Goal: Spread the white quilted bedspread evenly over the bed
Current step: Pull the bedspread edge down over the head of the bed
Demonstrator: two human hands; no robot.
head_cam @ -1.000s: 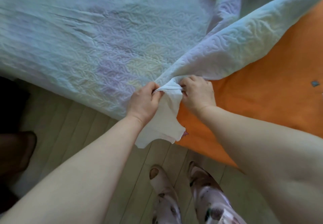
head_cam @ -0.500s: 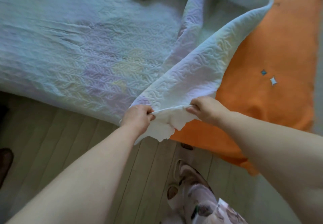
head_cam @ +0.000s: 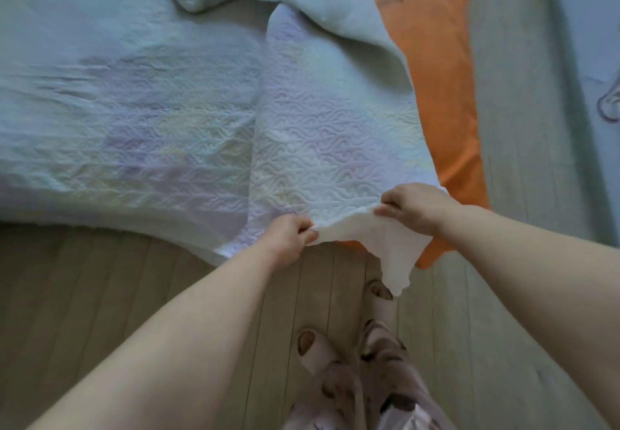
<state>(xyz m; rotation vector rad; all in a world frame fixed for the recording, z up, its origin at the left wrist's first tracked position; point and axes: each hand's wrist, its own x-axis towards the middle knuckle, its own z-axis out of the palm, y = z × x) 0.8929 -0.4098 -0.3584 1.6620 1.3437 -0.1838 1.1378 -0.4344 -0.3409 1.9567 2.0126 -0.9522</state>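
I see a bedroom in a home: a bed (head_cam: 446, 100) with orange sheet, a quilted bedspread (head_cam: 134, 120), wooden floor (head_cam: 100, 282), slippers (head_cam: 315, 352).

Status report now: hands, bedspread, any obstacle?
Left hand and right hand grip bedspread edge. Orange sheet partly uncovered. No obstacle visible.

The white quilted bedspread (head_cam: 141, 120), stitched in a wavy meander pattern, lies mostly flat over the bed (head_cam: 446, 100), whose orange sheet shows as a bare strip along the right side. The bedspread's right portion is folded back on itself into a raised flap, with a bunched lump near the far edge of the bed and the plain white underside showing. The near corner of that flap is lifted off the bed's near right corner, and its tip hangs down past the bed's edge.
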